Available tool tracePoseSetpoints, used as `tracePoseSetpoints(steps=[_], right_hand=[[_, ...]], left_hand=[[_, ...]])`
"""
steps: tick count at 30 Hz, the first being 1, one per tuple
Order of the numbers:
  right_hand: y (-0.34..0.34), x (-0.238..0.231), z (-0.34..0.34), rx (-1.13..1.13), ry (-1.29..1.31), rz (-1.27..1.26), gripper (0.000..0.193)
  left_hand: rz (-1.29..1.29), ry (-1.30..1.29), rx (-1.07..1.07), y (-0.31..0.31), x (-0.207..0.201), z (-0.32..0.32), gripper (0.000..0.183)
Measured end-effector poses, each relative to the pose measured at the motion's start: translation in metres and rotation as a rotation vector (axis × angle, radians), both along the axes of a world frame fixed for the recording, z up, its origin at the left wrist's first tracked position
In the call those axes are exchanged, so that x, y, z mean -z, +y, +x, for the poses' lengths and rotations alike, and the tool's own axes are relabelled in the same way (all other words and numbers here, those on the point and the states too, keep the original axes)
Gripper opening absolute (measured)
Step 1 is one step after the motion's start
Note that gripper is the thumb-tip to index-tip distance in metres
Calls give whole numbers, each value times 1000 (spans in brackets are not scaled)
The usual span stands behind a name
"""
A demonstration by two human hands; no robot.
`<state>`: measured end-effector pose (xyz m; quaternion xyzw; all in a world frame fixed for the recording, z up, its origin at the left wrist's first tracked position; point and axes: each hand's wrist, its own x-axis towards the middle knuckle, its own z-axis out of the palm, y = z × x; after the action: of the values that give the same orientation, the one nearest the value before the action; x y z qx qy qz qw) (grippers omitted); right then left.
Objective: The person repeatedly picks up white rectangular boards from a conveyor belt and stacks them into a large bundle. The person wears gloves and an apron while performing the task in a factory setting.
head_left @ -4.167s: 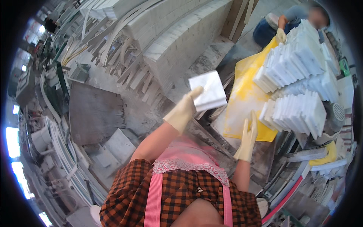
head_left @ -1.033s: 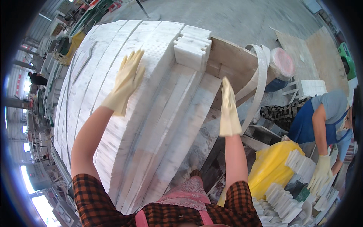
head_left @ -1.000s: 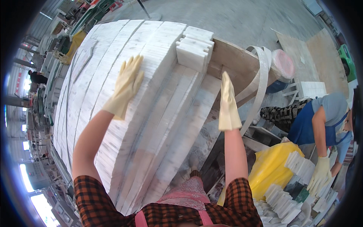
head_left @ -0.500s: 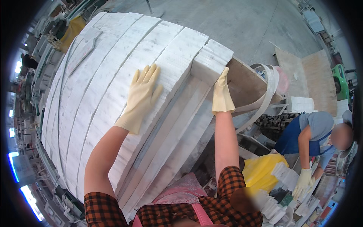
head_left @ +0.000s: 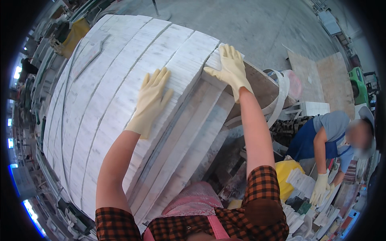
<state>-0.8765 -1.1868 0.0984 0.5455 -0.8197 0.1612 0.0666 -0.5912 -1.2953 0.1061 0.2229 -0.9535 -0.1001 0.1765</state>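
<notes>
Lying splayed and released, your cream-gloved left hand [head_left: 150, 102] is resting on the broad white stone-tile stack [head_left: 116, 80] at left; your cream-gloved right hand [head_left: 232, 68], likewise released, is seemingly touching its far right end.

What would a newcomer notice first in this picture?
The eye would probably go to the big stack of white slabs, filling the left and centre. The gloved left hand lies spread over its top, the right hand at its far right corner. At lower right, a bright yellow sheet stands out beside a co-worker.
</notes>
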Motion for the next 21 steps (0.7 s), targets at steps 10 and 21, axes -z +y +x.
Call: tracePoseSetpoints(steps=[10,21], right_hand=[[-4,-3,7,12,64,172,96],[26,58,-97,-9,-1336,-919,66]], left_hand=[[52,-3,1,1,-1,2,56],[21,-14,-15,1,-1,0,59]])
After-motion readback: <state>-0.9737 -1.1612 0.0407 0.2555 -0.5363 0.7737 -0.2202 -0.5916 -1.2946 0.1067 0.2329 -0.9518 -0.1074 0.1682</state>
